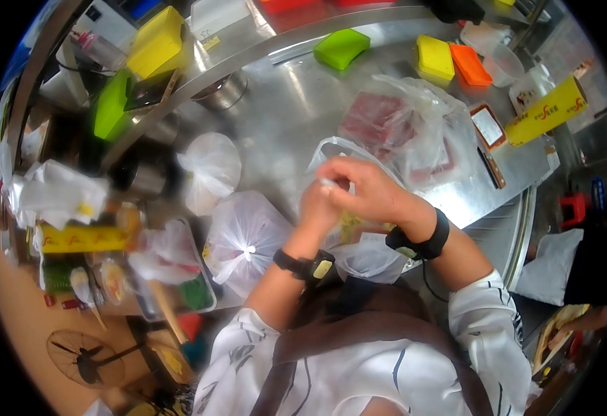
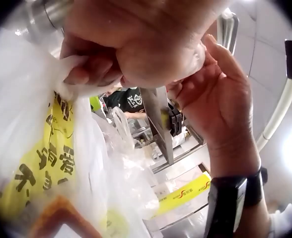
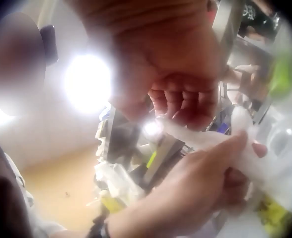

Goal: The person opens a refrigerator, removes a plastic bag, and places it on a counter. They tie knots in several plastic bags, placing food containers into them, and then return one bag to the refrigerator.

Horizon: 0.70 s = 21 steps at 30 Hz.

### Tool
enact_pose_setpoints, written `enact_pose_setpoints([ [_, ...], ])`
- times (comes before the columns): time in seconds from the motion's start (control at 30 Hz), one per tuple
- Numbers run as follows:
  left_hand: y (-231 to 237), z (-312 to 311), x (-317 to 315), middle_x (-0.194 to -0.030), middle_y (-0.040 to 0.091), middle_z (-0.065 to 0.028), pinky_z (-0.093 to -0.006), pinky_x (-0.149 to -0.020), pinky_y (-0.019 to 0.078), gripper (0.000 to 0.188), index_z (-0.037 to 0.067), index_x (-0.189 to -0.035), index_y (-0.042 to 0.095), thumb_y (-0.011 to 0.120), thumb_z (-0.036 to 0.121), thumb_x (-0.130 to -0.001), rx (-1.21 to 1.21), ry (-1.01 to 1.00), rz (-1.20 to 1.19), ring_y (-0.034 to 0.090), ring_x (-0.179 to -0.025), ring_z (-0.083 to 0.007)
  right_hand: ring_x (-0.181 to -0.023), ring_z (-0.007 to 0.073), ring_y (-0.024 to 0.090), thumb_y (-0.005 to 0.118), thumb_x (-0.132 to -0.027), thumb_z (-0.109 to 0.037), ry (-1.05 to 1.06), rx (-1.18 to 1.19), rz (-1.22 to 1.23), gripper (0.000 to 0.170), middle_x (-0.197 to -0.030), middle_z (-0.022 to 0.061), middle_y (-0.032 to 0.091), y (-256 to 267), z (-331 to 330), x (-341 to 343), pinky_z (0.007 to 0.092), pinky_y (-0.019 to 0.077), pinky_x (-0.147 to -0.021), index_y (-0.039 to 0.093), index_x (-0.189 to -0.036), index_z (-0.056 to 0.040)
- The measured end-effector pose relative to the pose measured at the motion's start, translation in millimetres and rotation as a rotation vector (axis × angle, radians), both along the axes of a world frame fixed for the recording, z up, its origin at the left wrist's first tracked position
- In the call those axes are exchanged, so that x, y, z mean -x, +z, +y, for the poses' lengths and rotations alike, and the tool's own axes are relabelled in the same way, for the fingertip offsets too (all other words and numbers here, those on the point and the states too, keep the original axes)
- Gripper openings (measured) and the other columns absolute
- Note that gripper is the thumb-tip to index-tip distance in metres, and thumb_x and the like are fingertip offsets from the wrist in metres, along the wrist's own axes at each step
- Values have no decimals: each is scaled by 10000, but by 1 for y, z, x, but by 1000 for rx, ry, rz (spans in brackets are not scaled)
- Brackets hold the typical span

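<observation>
A translucent white plastic bag (image 1: 369, 262) stands in front of the torso, with yellow showing through it. My left hand (image 1: 319, 209) grips its gathered neck; in the left wrist view the fingers curl round the white film (image 2: 17, 94). In the right wrist view a twisted strip of the bag (image 3: 198, 135) runs from the left hand (image 3: 185, 186) up to my right hand (image 3: 180, 64), whose curled fingers and thumb hold its end. Over the bag, the right hand (image 1: 373, 191) is close against the left. Yellow film with dark characters (image 2: 44, 163) shows through the bag in the left wrist view.
Two tied bags, a small one (image 1: 215, 166) and a larger one (image 1: 248, 243), stand to the left. Ahead lies red meat in clear plastic (image 1: 373, 119). A wooden-handled knife (image 1: 492, 170) and a yellow roll (image 1: 546, 111) lie to the right on the steel table (image 1: 283, 97).
</observation>
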State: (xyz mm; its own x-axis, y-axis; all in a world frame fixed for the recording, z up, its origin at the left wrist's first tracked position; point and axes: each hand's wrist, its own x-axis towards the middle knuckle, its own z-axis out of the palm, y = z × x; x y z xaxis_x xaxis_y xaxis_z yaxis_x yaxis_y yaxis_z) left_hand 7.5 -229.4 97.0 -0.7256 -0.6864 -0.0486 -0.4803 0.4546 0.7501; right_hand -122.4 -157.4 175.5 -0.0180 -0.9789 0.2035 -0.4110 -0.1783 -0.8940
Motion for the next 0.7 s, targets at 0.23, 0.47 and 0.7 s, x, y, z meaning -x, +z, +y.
enact_pose_setpoints([
  [0.23, -7, -13, -17, -835, 667, -89, -351, -669, 504, 285, 16, -986, 643, 529, 275, -948, -576, 51, 107, 646, -809, -169, -923, 381, 590, 483, -831, -118, -57, 24, 294, 282, -954, 166, 627, -41, -1, 8, 444, 479, -812, 638, -1043, -14],
  [0.47, 5, -3, -32, -919, 698, -92, -292, -734, 522, 262, -9, -1105, 663, 585, 131, -898, -882, 282, 367, 663, -805, -165, -909, 360, 603, 524, -823, -171, -139, -213, 543, 245, -957, 160, 634, -38, 32, 9, 444, 484, -771, 653, -972, -24],
  [0.7, -9, 10, -26, -881, 686, -76, -316, -747, 495, 110, 10, -847, 689, 632, -8, -755, -194, 146, 187, 651, -814, -215, -883, 350, 624, 554, -799, -85, -243, 93, 372, 237, -896, 166, 654, -44, 12, 9, 432, 493, -778, 671, -999, -36],
])
